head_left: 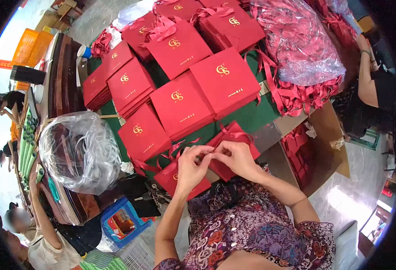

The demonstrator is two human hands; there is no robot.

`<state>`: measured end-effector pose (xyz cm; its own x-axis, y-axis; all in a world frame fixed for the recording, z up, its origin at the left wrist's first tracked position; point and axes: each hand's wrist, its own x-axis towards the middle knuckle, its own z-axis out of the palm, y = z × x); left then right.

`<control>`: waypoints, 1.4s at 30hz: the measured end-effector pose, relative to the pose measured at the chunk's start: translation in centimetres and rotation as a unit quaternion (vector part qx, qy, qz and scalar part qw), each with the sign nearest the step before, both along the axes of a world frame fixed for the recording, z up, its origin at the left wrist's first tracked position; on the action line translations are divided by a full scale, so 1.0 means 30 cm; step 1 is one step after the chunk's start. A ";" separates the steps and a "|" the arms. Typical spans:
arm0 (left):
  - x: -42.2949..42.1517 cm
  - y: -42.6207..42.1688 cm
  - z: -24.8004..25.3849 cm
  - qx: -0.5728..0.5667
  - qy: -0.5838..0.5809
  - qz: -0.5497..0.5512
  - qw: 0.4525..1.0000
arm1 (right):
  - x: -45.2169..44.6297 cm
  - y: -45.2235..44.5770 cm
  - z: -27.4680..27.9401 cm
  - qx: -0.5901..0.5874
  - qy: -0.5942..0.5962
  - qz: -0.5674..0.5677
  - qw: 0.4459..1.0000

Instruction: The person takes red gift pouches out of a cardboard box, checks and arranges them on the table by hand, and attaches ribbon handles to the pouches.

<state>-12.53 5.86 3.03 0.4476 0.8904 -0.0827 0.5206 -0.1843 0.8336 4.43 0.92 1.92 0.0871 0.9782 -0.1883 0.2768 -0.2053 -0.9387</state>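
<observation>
My left hand (192, 165) and my right hand (237, 158) meet fingertip to fingertip at the table's near edge. Both are closed in a pinch on a red ribbon, mostly hidden by the fingers. Beneath them is a red gift bag (223, 169), with its ribbon handle (239, 135) looped above my right hand. Another red bag (170, 178) with a gold emblem lies under my left wrist. Just beyond my hands are stacks of flat red bags, the nearest being a stack (185, 118) with gold lettering and another stack (144, 140) to its left.
A clear plastic bag (297, 49) of red ribbons lies at the right, with loose ribbons (303, 96) spilling out. An open carton (326, 146) holds red bags. A clear plastic sack (83, 153) and blue crate (122, 225) are left. Co-workers sit on both sides.
</observation>
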 end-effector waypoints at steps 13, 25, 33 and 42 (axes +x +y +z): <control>0.064 -0.079 0.032 0.321 0.004 -0.067 0.945 | 0.184 0.127 0.079 0.091 -0.188 0.291 0.934; 0.066 -0.069 -0.006 0.353 -0.025 -0.104 0.930 | 0.217 0.160 0.076 -0.059 -0.090 0.312 0.944; 0.077 -0.027 -0.032 0.269 -0.037 -0.056 0.961 | 0.174 0.134 -0.063 -0.005 0.040 0.164 0.986; 0.101 0.012 -0.046 0.170 -0.010 -0.031 0.985 | 0.288 0.152 -0.028 0.047 -0.168 0.021 0.984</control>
<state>-9.49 6.21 1.65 0.5000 0.8364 0.2246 0.4839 -0.4849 0.7285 13.06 5.48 1.07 0.0878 0.9940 -0.0649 0.5816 -0.1041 -0.8068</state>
